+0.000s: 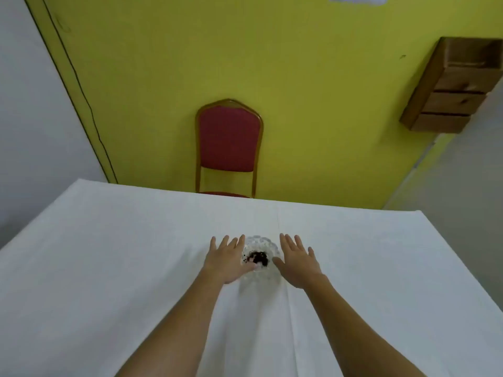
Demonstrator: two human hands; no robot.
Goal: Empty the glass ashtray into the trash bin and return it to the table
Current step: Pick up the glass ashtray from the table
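Observation:
A clear, knobbly glass ashtray (261,247) sits on the white tablecloth (109,268) near the middle of the table, with dark ash in its bowl. My left hand (227,261) lies flat against its left side, fingers spread, thumb reaching over the rim. My right hand (298,258) is on the ashtray's right side, fingers apart, thumb near the rim. Neither hand has closed around the glass. No trash bin is in view.
A red padded chair (230,140) with a gold frame stands behind the table's far edge, against a yellow wall. A wooden set of small drawers (451,88) hangs on the wall at the upper right.

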